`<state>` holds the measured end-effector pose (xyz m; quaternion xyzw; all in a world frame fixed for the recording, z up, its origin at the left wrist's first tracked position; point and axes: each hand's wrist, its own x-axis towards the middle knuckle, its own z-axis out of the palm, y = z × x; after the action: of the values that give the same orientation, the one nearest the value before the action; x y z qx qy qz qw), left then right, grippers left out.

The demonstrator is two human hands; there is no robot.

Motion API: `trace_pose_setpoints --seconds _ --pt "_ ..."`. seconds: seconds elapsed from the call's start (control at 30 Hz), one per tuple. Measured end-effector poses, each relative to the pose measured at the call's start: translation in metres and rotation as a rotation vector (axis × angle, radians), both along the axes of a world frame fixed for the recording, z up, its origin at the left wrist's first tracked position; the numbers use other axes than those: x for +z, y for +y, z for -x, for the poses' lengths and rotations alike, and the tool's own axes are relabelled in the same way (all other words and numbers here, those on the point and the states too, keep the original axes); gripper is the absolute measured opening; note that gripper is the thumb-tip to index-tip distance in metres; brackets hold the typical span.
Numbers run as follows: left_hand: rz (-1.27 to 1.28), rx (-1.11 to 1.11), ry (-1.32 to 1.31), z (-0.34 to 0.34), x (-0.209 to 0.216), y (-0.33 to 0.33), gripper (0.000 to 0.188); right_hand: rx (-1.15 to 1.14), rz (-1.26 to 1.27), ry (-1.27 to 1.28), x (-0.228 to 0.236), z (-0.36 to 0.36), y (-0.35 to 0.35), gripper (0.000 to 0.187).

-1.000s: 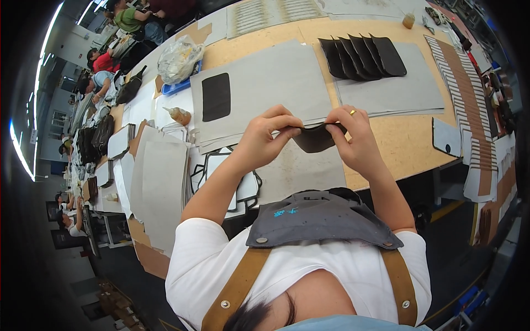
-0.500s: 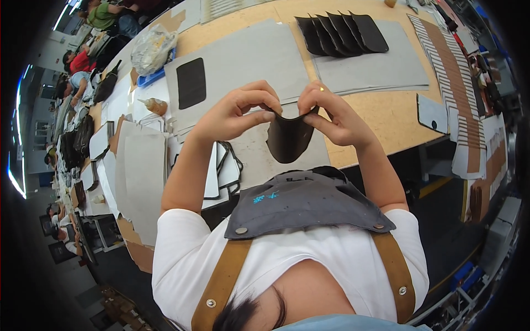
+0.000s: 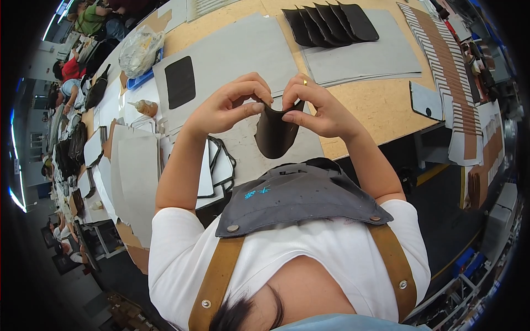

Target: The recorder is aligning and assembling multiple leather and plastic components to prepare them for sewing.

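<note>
Between my hands a black, leather-like panel (image 3: 275, 135) hangs in a curve above the near part of the table. My left hand (image 3: 234, 105) pinches its upper left edge, and my right hand (image 3: 316, 110), with a gold ring, pinches the upper right edge. The top edge bows down between the two grips. Beyond my left hand, a flat black panel (image 3: 180, 81) with rounded corners lies on grey board (image 3: 243, 49). Farther right, several similar black panels (image 3: 331, 25) overlap in a fanned row, curling up at their edges.
At the left stand a blue tray (image 3: 144, 77) with a clear plastic bag (image 3: 139, 51) and a small glue-like bottle (image 3: 144, 107). Dark-edged white pieces (image 3: 221, 165) lie beside my left forearm. A white plate (image 3: 425, 101) sits at the table's right edge. Other people work far left.
The view has shifted slightly, so the table's things sit a little farther left and higher. Both hands keep their pinch on the curved black panel.
</note>
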<state>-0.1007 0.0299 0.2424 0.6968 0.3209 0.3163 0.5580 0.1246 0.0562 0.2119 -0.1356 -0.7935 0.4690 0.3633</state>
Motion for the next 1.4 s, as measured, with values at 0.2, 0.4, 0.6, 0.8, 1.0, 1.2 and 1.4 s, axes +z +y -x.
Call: trace_pose_setpoints --seconds 0.2,0.4,0.6,0.8,1.0,1.2,1.4 --pt "-0.190 0.018 0.093 -0.004 -0.001 -0.002 0.011 -0.033 0.056 0.020 -0.006 0.000 0.000 0.011" --pt "-0.224 0.137 0.162 -0.010 -0.002 -0.006 0.008 -0.175 -0.184 -0.090 -0.003 0.007 -0.004 0.007" --pt "-0.262 0.166 0.150 -0.016 -0.014 -0.008 0.009 -0.099 -0.039 0.016 -0.014 0.011 -0.005 0.006" --pt "-0.046 0.107 -0.051 -0.012 -0.016 -0.009 0.013 -0.177 -0.059 0.019 -0.012 0.010 -0.008 0.009" --pt "-0.316 0.153 0.280 -0.008 -0.012 -0.013 0.015 -0.127 -0.024 -0.021 -0.022 0.001 -0.006 0.013" --pt "-0.301 0.215 0.243 -0.012 -0.018 -0.014 0.012 -0.128 0.009 -0.070 -0.022 0.001 -0.011 0.011" --pt "-0.222 0.186 0.165 -0.009 -0.034 -0.007 0.014 -0.022 0.250 0.091 -0.032 0.001 -0.014 0.011"
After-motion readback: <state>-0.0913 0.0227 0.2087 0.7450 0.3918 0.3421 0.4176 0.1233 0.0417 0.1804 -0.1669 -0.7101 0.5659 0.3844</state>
